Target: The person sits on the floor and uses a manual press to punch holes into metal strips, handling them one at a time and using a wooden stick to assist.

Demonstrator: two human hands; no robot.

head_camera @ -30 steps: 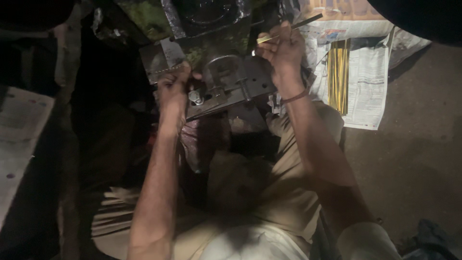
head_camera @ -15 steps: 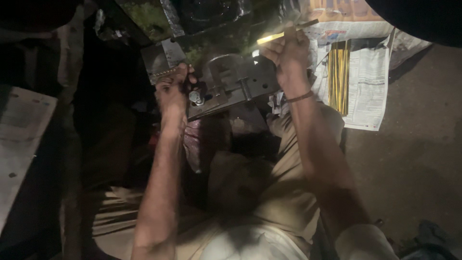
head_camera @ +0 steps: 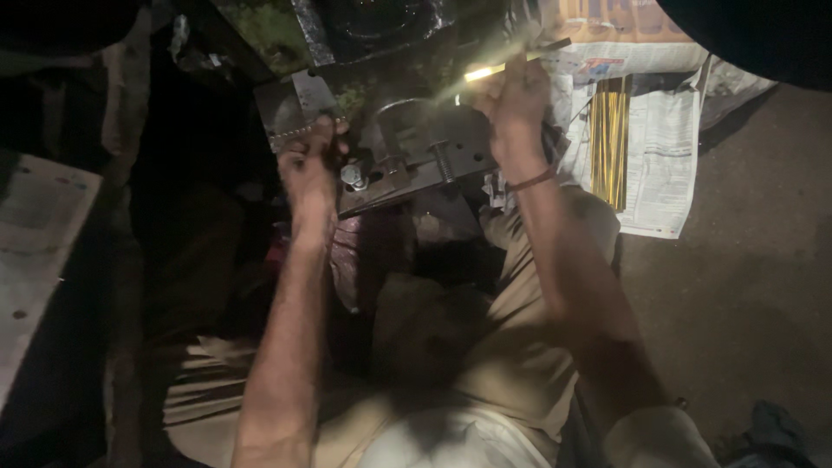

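A grey metal press tool (head_camera: pixel 416 152) with bolts stands in front of me, low between my knees. My left hand (head_camera: pixel 308 165) is closed on its left side, by a toothed metal plate (head_camera: pixel 290 108). My right hand (head_camera: pixel 516 91) is raised at the tool's right end and grips a thin yellow strip (head_camera: pixel 507 65) that points up and to the right. A red band sits on my right wrist. The light is dim, so the part under my left fingers is hard to make out.
Sheets of newspaper (head_camera: pixel 667 147) lie on the ground to the right, with a bundle of long yellow strips (head_camera: pixel 611 143) on them. Dark machine parts (head_camera: pixel 381 22) rise behind the tool. A pale board (head_camera: pixel 39 243) lies at the left. My tan trousers (head_camera: pixel 468 347) fill the foreground.
My right hand has lifted the yellow strip slightly and moved it toward the tool's upper right. My left hand stays closed on the tool's left side.
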